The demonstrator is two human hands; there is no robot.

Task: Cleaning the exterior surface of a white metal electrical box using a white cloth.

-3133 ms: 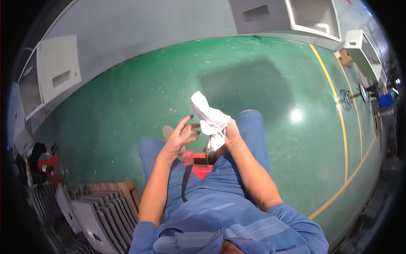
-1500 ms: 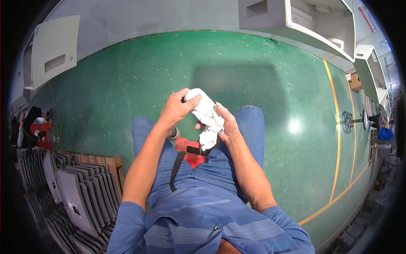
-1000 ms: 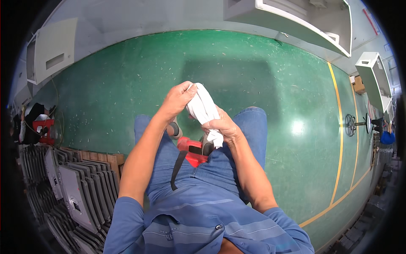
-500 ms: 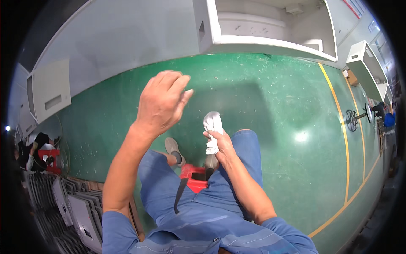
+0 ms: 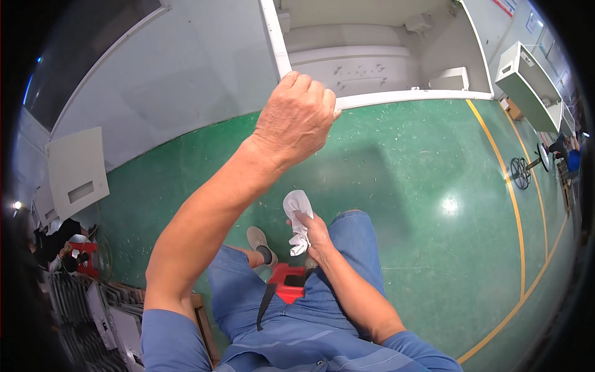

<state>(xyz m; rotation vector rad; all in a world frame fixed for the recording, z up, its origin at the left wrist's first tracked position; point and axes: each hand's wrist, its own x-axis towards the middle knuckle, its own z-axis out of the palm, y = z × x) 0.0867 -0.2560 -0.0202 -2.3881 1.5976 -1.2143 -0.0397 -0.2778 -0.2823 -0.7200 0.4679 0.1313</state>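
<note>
My left hand (image 5: 296, 118) is stretched forward with its fingers curled over the near left corner of a large white box-like cabinet (image 5: 396, 97), hiding that corner. The cabinet's open side faces me and shows a pale interior with dark marks and a small white bracket (image 5: 451, 78). My right hand (image 5: 315, 235) is closed around a crumpled white cloth (image 5: 299, 204), held low above my knees. The cloth's upper end sticks out above the fingers, and a loose end hangs below.
Under me is a red stool (image 5: 288, 280). Grey panels (image 5: 105, 316) stand stacked at the lower left. Farther left are a white panel with a slot (image 5: 79, 173) and a crouching person (image 5: 56, 242). At right, a wheel-based stand (image 5: 522, 173) and another white cabinet (image 5: 530, 84) stand beyond yellow floor lines.
My left hand has moved forward and right onto the cabinet's corner and closed there. The cabinet's left edge lies farther left in view, showing more interior. My right hand still holds the cloth.
</note>
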